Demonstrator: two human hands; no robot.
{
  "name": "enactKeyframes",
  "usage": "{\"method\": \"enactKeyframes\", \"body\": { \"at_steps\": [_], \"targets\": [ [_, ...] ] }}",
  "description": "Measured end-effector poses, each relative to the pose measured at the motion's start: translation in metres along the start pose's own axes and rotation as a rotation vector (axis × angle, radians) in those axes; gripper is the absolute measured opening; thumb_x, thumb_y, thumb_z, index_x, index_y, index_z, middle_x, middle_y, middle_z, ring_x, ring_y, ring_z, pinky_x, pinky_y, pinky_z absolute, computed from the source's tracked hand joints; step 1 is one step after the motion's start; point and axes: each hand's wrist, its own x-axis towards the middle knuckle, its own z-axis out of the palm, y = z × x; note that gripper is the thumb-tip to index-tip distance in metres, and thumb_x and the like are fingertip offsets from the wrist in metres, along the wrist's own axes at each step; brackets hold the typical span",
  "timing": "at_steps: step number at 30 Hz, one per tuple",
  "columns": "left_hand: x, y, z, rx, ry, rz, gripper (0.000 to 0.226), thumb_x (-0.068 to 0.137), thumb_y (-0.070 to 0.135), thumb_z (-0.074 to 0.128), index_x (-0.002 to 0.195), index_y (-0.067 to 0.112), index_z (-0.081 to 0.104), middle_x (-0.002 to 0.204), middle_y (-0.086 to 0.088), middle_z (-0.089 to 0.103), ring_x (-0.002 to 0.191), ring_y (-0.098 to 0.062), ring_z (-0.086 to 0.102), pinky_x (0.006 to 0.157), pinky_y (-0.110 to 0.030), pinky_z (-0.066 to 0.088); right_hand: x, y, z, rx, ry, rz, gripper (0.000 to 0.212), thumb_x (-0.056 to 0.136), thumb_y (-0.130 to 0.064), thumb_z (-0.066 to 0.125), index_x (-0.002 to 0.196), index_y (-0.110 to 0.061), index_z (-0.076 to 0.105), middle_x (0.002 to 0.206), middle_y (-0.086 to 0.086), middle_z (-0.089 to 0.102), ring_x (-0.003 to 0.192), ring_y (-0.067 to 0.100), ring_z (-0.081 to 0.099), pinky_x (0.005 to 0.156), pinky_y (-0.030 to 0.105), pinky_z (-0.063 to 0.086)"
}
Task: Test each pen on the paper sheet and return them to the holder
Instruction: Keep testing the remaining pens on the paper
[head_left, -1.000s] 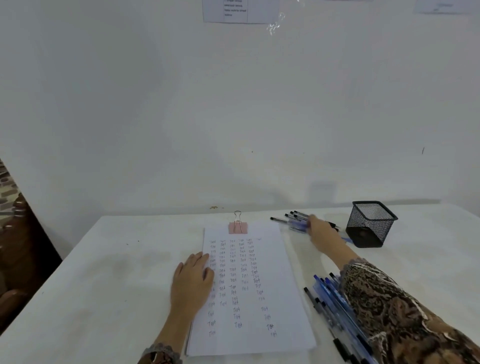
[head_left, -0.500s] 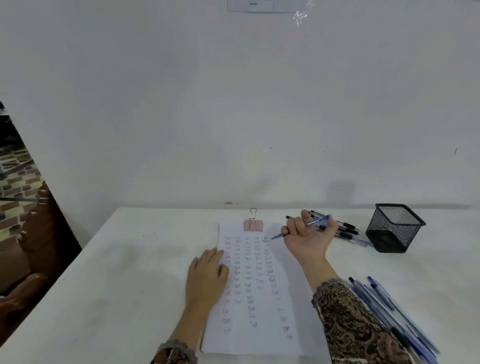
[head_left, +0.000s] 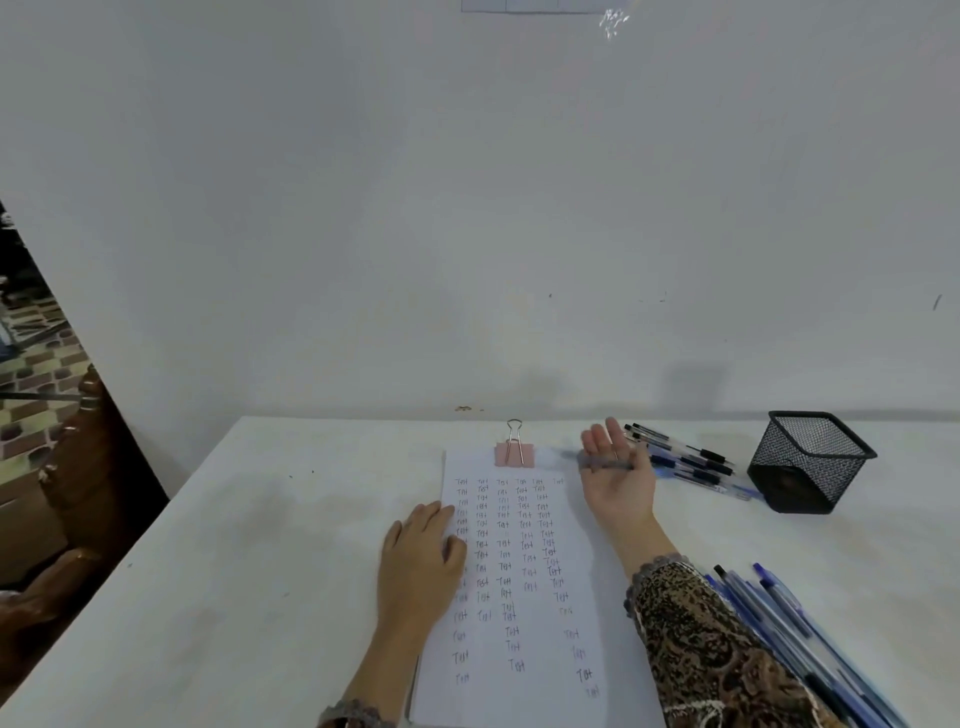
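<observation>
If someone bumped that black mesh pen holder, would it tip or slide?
Likely slides easily: the holder is wire mesh and looks empty, so probably light. A high bump might tip it, since its top flares wider than its base.

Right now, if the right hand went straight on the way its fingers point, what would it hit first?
Likely only the wall, past bare table. The right hand, a pen across its fingers, points straight ahead; loose pens lie to its right, the binder clip to its left. Depth is unclear.
</observation>
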Motion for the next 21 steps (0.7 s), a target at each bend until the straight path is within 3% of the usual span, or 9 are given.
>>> {"method": "enactKeyframes", "body": {
  "at_steps": [2, 4, 7, 10, 14, 17, 21],
  "targets": [
    [0.0, 0.0, 0.0, 0.001, 0.01, 0.0, 0.041, 0.095, 0.024, 0.04, 0.135, 0.02, 0.045, 0.143, 0.008, 0.041, 0.134, -0.005, 0.031, 0.113, -0.023, 0.01, 0.004, -0.001, -0.003, -0.177, -0.007, 0.036, 0.06, 0.098, -0.052, 0.016, 0.096, -0.013, 0.062, 0.07, 0.003, 0.072, 0.061, 0.016, 0.064, 0.065, 0.025, 0.052],
    [0.001, -0.001, 0.0, 0.002, 0.016, -0.001, 0.041, 0.094, 0.024, 0.042, 0.135, 0.02, 0.046, 0.142, 0.009, 0.042, 0.134, -0.005, 0.031, 0.113, -0.023, 0.011, 0.004, 0.0, -0.005, -0.296, -0.029, 0.029, 0.058, 0.097, -0.05, 0.024, 0.09, -0.006, 0.061, 0.067, 0.006, 0.071, 0.059, 0.017, 0.066, 0.061, 0.023, 0.057],
    [0.001, -0.001, 0.0, 0.003, 0.013, -0.006, 0.041, 0.094, 0.024, 0.042, 0.135, 0.021, 0.045, 0.143, 0.009, 0.041, 0.135, -0.004, 0.029, 0.114, -0.023, 0.01, 0.002, 0.0, -0.005, -0.421, -0.117, -0.048, 0.01, 0.087, -0.006, 0.058, 0.077, -0.004, 0.055, 0.063, 0.007, 0.066, 0.057, 0.016, 0.067, 0.058, 0.019, 0.056],
    [0.002, 0.0, 0.0, 0.01, 0.014, -0.001, 0.041, 0.094, 0.024, 0.042, 0.135, 0.02, 0.046, 0.143, 0.009, 0.041, 0.136, -0.005, 0.029, 0.114, -0.024, 0.01, 0.007, 0.002, -0.01, -0.737, -0.13, -0.144, 0.033, 0.082, 0.019, 0.054, 0.068, -0.01, 0.045, 0.048, 0.002, 0.05, 0.04, 0.014, 0.05, 0.04, 0.018, 0.039],
    [0.001, -0.001, 0.0, 0.005, 0.011, -0.006, 0.044, 0.093, 0.029, 0.035, 0.134, 0.02, 0.047, 0.142, 0.009, 0.042, 0.134, -0.005, 0.031, 0.113, -0.024, 0.011, 0.008, 0.008, -0.011, -0.993, -0.074, -0.244, 0.051, 0.072, 0.02, 0.047, 0.053, -0.022, 0.024, 0.049, -0.002, 0.023, 0.048, 0.012, 0.021, 0.045, 0.022, 0.019],
    [0.001, 0.0, 0.0, 0.002, 0.007, -0.009, 0.044, 0.092, 0.029, 0.034, 0.134, 0.021, 0.047, 0.142, 0.009, 0.042, 0.134, -0.005, 0.031, 0.114, -0.024, 0.011, 0.001, 0.011, -0.004, -1.117, -0.098, -0.293, 0.049, 0.072, 0.019, 0.048, 0.058, -0.02, 0.021, 0.054, 0.0, 0.02, 0.042, 0.003, 0.019, 0.042, 0.012, 0.02],
    [0.0, 0.001, 0.0, 0.003, 0.015, -0.013, 0.051, 0.087, 0.034, 0.029, 0.133, 0.021, 0.048, 0.141, 0.009, 0.044, 0.133, -0.005, 0.033, 0.113, -0.024, 0.011, 0.0, 0.011, -0.004, -1.183, -0.114, -0.291, 0.047, 0.072, 0.016, 0.05, 0.055, -0.018, 0.022, 0.052, 0.0, 0.023, 0.04, 0.002, 0.021, 0.042, 0.011, 0.022]
  ]
}}
